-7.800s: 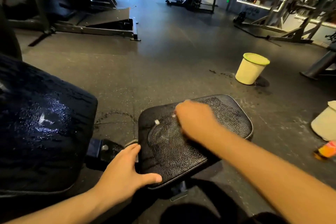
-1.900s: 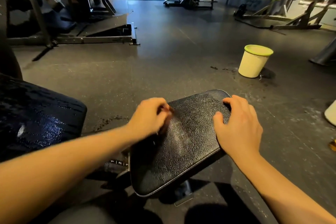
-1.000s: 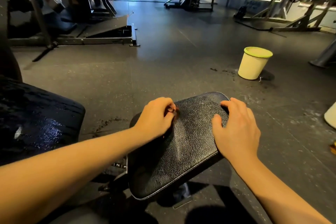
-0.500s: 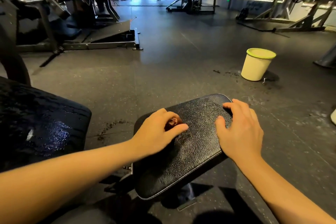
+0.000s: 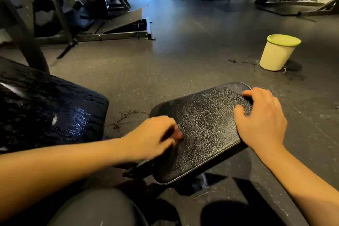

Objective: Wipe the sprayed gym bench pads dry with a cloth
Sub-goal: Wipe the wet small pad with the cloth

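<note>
Across the dark speckled rubber gym floor (image 5: 183,57), steel-framed weight machines (image 5: 73,14) stand along the far left. Nearer, at the left, sits the large black vinyl backrest pad (image 5: 45,112), its surface glistening with wet streaks and droplets. Just right of it, across a small gap, is the smaller black grained seat pad (image 5: 205,130), tilted on its bracket and looking dull and mostly dry. A cream plastic bucket with a lime-green rim (image 5: 275,55) stands well beyond the seat pad, with dark spatter on the floor beside it.

The person's right hand (image 5: 262,123) holds the seat pad's far right edge, fingers close together and bent over the rim, thumb splayed out on top. The left hand (image 5: 152,137) rests on the pad's near left side, blurred, its fingers curled under round a small reddish-brown wad (image 5: 178,134) pressed to the vinyl. I cannot tell whether that is the cloth.
</note>
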A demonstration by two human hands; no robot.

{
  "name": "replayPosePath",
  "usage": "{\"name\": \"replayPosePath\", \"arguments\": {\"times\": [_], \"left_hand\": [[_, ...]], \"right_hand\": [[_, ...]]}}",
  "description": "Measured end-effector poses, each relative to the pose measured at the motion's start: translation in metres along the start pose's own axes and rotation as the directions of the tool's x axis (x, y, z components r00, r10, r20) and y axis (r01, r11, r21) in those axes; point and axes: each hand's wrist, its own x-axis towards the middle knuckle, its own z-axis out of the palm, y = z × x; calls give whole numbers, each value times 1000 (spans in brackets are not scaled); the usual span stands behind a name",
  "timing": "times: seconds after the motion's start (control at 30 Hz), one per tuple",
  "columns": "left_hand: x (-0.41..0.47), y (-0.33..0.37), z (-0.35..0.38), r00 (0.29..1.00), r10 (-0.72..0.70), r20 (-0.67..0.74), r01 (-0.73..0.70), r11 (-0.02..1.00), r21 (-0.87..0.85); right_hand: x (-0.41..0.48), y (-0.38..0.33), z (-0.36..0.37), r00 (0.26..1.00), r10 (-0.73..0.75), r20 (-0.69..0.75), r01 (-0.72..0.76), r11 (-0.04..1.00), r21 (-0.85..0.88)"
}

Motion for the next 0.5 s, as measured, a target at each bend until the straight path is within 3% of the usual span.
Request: {"name": "replayPosePath", "arguments": {"times": [0.07,0.13,0.2,0.27,0.33,0.4,0.47,0.5], "left_hand": [[27,-13,-1,981,-174,-83,171,984,-39],[27,-3,2,972,-207,-110,201,977,-70],[3,28,3,999,-9,-48,3,991,-134],[-13,49,3,973,220,72,-207,967,-149],[2,39,2,961,272,57,-271,962,-21],[42,6,1,994,47,-103,-46,999,11],[77,-26,-5,955,-246,-166,241,969,-51],[86,-31,-5,937,-301,-176,292,953,-79]], "right_hand": [[-1,0,-1,1000,0,1,0,1000,1],[-1,0,-2,1000,-3,1,3,1000,5],[-1,-1,-1,1000,-13,4,13,1000,2],[1,0,0,1000,2,-5,-2,1000,0],[0,1,0,1000,8,3,-8,1000,-6],[0,0,0,1000,11,5,-11,1000,-7],[-1,1,0,1000,13,9,-13,1000,2],[-1,1,0,1000,6,9,-6,1000,9]]}}
